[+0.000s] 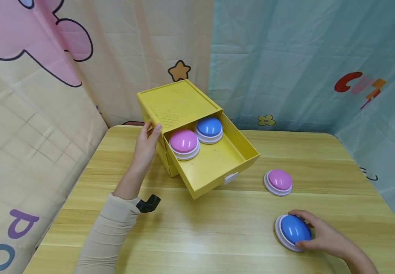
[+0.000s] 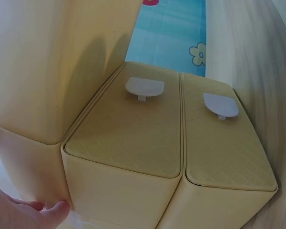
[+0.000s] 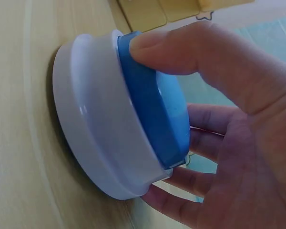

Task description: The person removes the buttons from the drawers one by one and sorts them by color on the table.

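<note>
A yellow drawer cabinet (image 1: 180, 102) stands on the table with its top drawer (image 1: 214, 160) pulled out. Inside that drawer sit a pink buzzer button (image 1: 183, 141) and a blue one, both with white bases. My left hand (image 1: 146, 146) rests its fingers and thumb against the cabinet's upper left side. At the table's right front, my right hand (image 1: 329, 236) grips a second blue buzzer button (image 1: 295, 229). The right wrist view shows the thumb on the edge of its blue dome (image 3: 157, 95) and the other fingers around the far side.
Another pink buzzer button (image 1: 279, 180) lies on the wooden table (image 1: 197, 236), right of the drawer. Two lower drawers with white handles (image 2: 145, 87) are closed in the left wrist view. Printed curtains (image 1: 279, 57) hang behind the table and along its sides.
</note>
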The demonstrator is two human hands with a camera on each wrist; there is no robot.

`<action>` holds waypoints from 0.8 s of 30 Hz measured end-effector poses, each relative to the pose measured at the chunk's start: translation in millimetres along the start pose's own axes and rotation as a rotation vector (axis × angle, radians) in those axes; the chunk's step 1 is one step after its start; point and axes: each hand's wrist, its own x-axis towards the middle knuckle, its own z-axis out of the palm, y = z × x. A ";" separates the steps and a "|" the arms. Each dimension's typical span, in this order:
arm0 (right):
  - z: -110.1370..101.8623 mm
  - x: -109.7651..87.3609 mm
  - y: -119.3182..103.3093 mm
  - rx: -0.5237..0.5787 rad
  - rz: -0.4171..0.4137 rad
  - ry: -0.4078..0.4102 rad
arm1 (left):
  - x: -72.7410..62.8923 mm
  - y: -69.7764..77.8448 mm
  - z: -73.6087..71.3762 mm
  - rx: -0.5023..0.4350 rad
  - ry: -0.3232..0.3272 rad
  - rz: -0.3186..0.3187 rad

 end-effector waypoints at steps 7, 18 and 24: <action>1.5 -1.6 5.1 0.033 -0.050 -0.009 | 0.4 -1.1 -1.1 -0.007 -0.007 -0.013; -34.1 14.2 -23.1 -0.019 -0.123 0.107 | -1.0 -0.2 -0.8 0.004 -0.003 -0.013; -64.6 44.5 -57.0 0.060 -0.315 0.152 | -1.0 0.1 -0.5 0.006 -0.006 -0.007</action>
